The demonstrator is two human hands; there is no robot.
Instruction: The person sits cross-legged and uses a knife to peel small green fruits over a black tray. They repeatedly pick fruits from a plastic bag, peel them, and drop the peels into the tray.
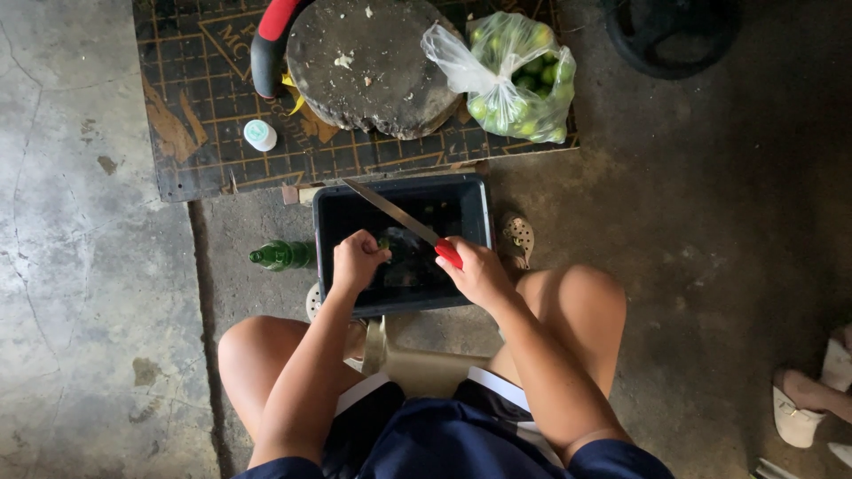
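- While the right hand [479,270] grips a red-handled knife [399,217], its blade points to the upper left.
- Left hand [357,260], grip closed on something small and green, over the black tub [475,208] at centre frame.
- Bag of limes [515,75] at the top.

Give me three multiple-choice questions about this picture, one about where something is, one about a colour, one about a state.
1. Where does the green bottle lie?
A. on the mat
B. on the floor left of the dark tub
C. inside the tub

2. What colour is the knife handle?
A. red
B. blue
C. yellow

3. How is the clear bag of green fruit?
A. spilled out
B. empty
C. gathered shut at the top

Answers:
1 B, it lies on its side on the concrete beside the tub's left wall.
2 A, red shows at the right hand.
3 C, its neck is bunched and the fruit sits inside.
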